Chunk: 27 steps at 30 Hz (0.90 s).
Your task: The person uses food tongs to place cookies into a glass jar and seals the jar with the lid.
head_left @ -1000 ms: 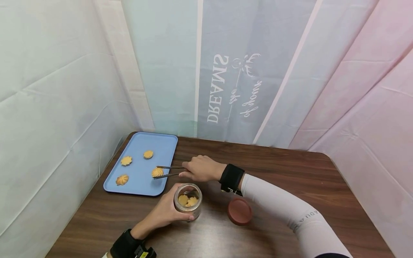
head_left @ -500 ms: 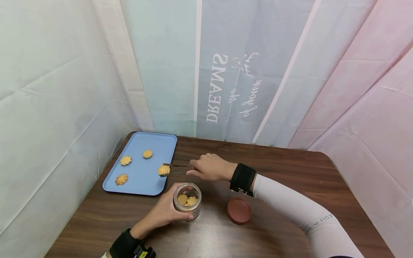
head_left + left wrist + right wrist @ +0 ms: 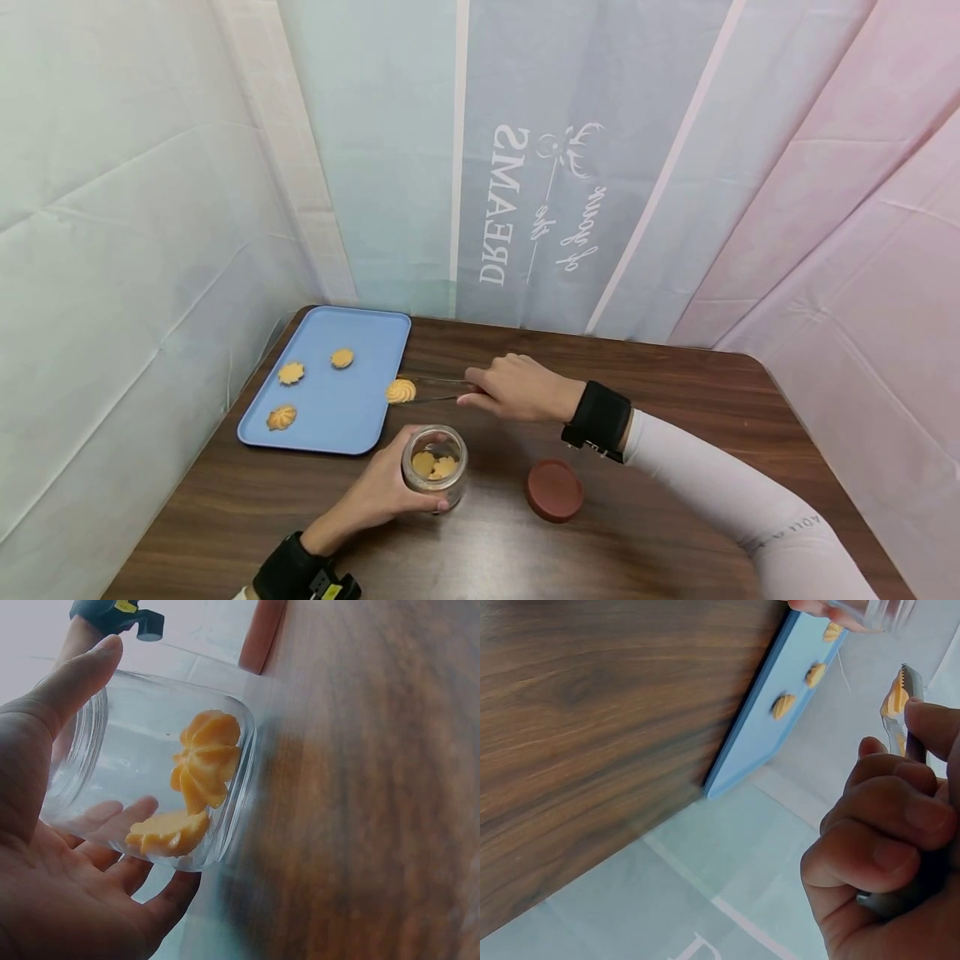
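Gripping tongs (image 3: 913, 682) closed on a cookie (image 3: 401, 392) at the right edge of the tray (image 3: 375, 337), the right hand (image 3: 525, 389) is apart from the left hand (image 3: 387, 486) — whose fingers and thumb curl round the jar (image 3: 142, 735) containing cookies (image 3: 208, 761) — near the lid (image 3: 554, 491).

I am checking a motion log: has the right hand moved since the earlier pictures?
Yes: in the head view, the right hand has moved rightward, farther from the blue tray.

Black wristbands (image 3: 597, 417) — a yellow patch (image 3: 331, 592) on the left one — accompany a white, lettered right sleeve (image 3: 720, 475).
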{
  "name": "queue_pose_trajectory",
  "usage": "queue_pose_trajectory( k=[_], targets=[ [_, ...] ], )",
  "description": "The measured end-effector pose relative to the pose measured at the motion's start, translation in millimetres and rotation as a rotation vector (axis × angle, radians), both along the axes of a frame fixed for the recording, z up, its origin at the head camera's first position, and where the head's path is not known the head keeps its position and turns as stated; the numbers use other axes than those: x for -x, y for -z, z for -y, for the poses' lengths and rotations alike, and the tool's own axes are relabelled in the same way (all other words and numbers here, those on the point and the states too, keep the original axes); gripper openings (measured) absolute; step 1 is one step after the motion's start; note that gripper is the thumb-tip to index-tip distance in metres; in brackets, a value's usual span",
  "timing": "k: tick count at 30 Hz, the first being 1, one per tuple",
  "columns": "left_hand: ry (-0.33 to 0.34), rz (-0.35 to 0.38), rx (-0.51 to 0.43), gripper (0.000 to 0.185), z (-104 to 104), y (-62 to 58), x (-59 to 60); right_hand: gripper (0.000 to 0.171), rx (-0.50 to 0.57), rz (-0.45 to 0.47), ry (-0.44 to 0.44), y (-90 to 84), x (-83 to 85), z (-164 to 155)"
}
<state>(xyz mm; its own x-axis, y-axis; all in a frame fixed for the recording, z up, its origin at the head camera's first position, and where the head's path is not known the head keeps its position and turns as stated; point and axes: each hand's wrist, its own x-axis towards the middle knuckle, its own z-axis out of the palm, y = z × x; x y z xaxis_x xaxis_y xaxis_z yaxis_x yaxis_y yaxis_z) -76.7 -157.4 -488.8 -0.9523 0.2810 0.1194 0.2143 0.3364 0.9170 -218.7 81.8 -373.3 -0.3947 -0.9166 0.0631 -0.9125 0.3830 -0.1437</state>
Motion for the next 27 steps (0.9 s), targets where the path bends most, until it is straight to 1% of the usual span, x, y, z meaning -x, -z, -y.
queue_pose_trajectory(
  k=[6, 9, 13, 19, 20, 24, 26, 27],
  targets=[
    [-0.015, 0.018, 0.012, 0.087, 1.4, -0.4, -0.8, 0.035, -0.003, 0.020, -0.009, -1.8, -6.8, -9.8],
    [-0.022, 0.022, 0.023, 0.089, 1.2, -0.2, -0.8, 0.036, -0.003, 0.008, -0.021, -2.6, -12.1, -13.7],
    [-0.021, 0.025, 0.032, 0.089, 0.1, -0.2, -0.7, 0.034, 0.010, -0.001, -0.038, -6.0, -20.3, -20.7],
    [-0.010, 0.025, 0.044, 0.088, -0.7, -0.5, 0.2, 0.034, 0.017, 0.022, -0.036, -9.0, -30.2, -32.7],
    [-0.011, 0.033, 0.043, 0.091, -0.9, -0.8, 0.2, 0.034, 0.018, 0.023, -0.037, -8.8, -31.5, -34.6],
    [-0.038, 0.086, 0.049, 0.113, -1.6, -2.1, -0.4, 0.033, 0.033, 0.019, -0.049, -7.0, -35.9, -41.8],
    [-0.051, 0.107, 0.054, 0.118, -1.9, -2.9, -0.7, 0.033, 0.043, 0.019, -0.059, -6.1, -38.0, -45.9],
    [-0.053, 0.109, 0.057, 0.118, -2.0, -3.5, -0.9, 0.034, 0.046, 0.019, -0.061, -5.5, -38.8, -47.9]
  ],
)
